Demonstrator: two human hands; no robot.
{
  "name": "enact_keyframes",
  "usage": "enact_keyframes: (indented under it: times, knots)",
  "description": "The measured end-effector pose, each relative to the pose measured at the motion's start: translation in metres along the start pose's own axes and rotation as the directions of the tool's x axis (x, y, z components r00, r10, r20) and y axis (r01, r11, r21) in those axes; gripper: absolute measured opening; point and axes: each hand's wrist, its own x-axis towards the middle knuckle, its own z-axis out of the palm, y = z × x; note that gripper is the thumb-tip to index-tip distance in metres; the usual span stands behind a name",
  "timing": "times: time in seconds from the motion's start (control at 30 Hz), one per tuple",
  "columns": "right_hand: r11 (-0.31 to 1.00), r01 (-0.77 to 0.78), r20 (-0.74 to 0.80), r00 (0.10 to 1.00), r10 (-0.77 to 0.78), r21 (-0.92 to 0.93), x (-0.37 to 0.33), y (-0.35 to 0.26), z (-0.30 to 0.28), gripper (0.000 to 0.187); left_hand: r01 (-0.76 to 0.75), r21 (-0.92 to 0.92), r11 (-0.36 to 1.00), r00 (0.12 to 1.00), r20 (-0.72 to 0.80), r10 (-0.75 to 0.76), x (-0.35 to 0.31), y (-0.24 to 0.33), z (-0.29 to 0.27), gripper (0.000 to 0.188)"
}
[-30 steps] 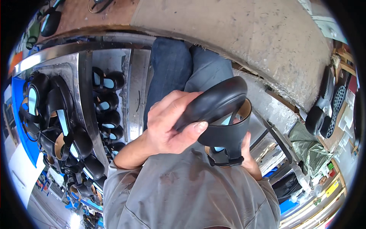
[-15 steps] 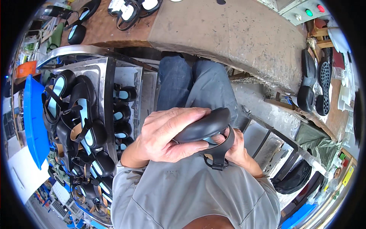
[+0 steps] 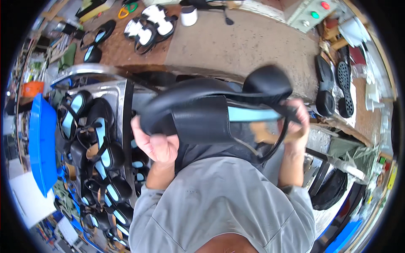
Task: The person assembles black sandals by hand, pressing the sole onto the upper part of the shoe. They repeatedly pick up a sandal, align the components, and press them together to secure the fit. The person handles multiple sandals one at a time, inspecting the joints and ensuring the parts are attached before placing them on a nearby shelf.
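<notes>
A black heeled sandal (image 3: pixel 202 120) with a pale blue insole and a wide front band is stretched sideways in front of my lap, slightly smeared by motion. My left hand (image 3: pixel 157 145) grips its toe end, thumb and fingers partly hidden beneath the sole. At the other end my right hand (image 3: pixel 297 122) is closed round the heel and ankle strap, its fingers partly covered by the strap. The chunky heel (image 3: pixel 268 84) points away from me, and the strap's tan lining hangs below the insole.
On my left a metal rack (image 3: pixel 126 97) holds several black sandals (image 3: pixel 107 147), beside a blue tray (image 3: pixel 40 143). Ahead, the workbench (image 3: pixel 236 46) bears white-padded sandals (image 3: pixel 145 33) and a white jar (image 3: pixel 189 17). Loose black soles (image 3: pixel 344 84) lie at right, near a button box (image 3: pixel 312 14).
The sandal has been turned from end-on near my chest to lengthwise across my lap, farther forward. My hands have moved apart, one to each end. The view has shifted slightly upward.
</notes>
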Motion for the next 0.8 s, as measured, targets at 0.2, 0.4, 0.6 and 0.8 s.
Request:
enact_keyframes:
  times: [0.2,0.4,0.6,0.8]
  knots:
    - [1.000,-0.012,0.498,0.867,0.016,-0.011,0.083,-0.046,0.026,0.024,0.747,-0.025,0.665,0.585,0.500,-0.639,0.002,-0.049,-0.022,0.099]
    - [0.921,-0.132,0.579,0.742,0.337,-0.368,0.060,-0.001,0.060,0.024,0.864,-0.217,0.454,0.499,0.481,-0.721,-0.011,-0.084,-0.004,0.078]
    - [0.765,0.313,0.395,0.915,-0.083,-0.563,0.009,0.023,0.065,0.078,0.830,-0.174,0.530,0.557,0.300,-0.774,-0.021,-0.062,0.004,0.062]
    - [0.618,0.544,0.385,0.839,-0.385,-0.567,0.001,0.043,0.060,0.083,0.805,0.007,0.594,0.559,0.328,-0.762,-0.016,-0.061,0.009,0.072]
